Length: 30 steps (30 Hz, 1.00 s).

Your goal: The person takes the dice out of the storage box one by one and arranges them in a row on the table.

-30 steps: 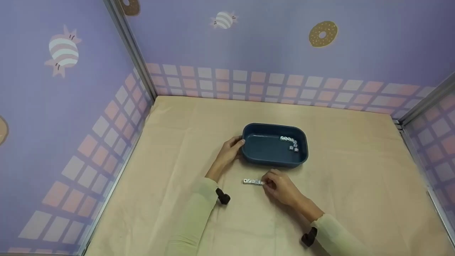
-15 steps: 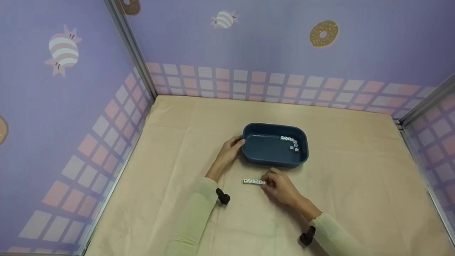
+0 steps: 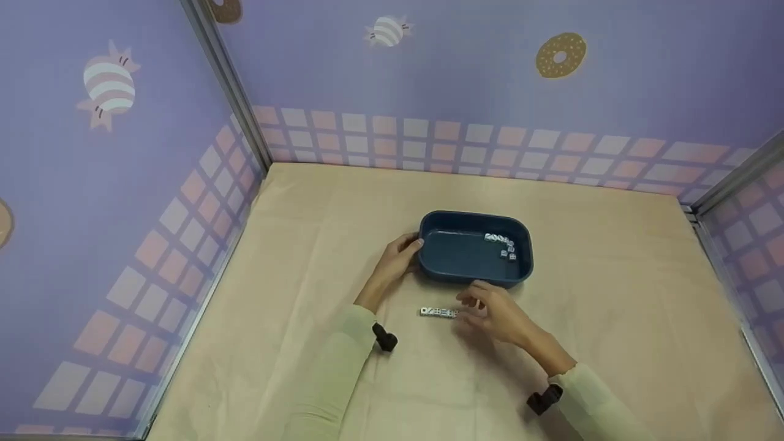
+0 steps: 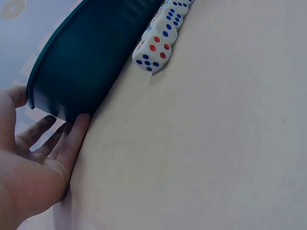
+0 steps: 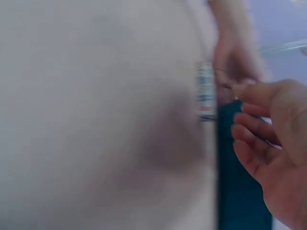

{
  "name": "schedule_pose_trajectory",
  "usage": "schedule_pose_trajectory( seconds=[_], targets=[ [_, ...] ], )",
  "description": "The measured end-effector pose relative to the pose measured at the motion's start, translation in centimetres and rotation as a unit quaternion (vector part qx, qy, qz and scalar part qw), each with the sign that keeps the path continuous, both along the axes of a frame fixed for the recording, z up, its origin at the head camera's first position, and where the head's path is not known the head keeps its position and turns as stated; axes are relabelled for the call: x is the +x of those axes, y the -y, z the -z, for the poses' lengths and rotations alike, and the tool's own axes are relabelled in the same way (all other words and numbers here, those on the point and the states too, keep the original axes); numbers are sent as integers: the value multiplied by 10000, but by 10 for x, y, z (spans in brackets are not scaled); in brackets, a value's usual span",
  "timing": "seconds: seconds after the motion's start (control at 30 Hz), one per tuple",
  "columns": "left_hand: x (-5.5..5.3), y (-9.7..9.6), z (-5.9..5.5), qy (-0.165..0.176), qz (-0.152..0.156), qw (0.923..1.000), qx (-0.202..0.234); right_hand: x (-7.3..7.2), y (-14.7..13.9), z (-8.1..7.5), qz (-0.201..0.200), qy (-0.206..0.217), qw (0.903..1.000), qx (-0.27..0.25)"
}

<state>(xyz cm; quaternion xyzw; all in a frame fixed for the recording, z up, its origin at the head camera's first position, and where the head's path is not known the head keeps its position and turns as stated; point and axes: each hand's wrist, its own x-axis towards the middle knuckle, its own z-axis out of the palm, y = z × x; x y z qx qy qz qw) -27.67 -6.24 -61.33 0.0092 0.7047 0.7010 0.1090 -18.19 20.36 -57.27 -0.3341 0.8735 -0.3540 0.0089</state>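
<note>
A dark blue rectangular tray [image 3: 456, 252] stands mid-table, with several white dice [image 3: 501, 238] lying in its right end. My left hand [image 3: 394, 262] holds the tray's left end; the left wrist view shows the thumb at the rim and fingers against the lower wall. In front of the tray, a straight row of white dice [image 3: 436, 312] with blue and red pips lies on the cloth; the nearest die [image 4: 152, 53] shows closely in the left wrist view. My right hand [image 3: 499, 313] hovers at the row's right end, thumb and fingers parted, holding nothing.
A beige cloth [image 3: 331, 245] with faint creases covers the table. Purple patterned walls [image 3: 453, 73] enclose it at the back and sides, with metal posts [image 3: 233, 79] at the corners. Both forearms wear pale green sleeves [image 3: 334, 373] and dark wrist devices.
My right hand has let go of the row's right end, spread its fingers and drawn slightly right. The left hand and tray stay put; the dice row looks the same.
</note>
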Motion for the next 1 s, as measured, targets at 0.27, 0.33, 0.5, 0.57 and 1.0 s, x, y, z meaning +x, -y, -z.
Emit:
schedule_pose_trajectory(
  seconds=[0.27,0.33,0.5,0.57,1.0],
  targets=[
    [-1,1,0,11,-48,10000,-33,-46,-19,-30,539,-454,9942,-817],
    [0,1,0,10,-58,10000,-16,-60,-24,-29,875,-388,9909,-948],
    [2,-1,-1,-5,-10,10000,31,-91,-32,-24,1547,-32,9820,-1081],
    [2,-1,-1,-3,6,10000,48,-101,-33,-21,1751,46,9785,-1087],
    [1,2,0,-22,73,9999,-105,-133,-27,1,2245,-38,9693,-998]
  ],
)
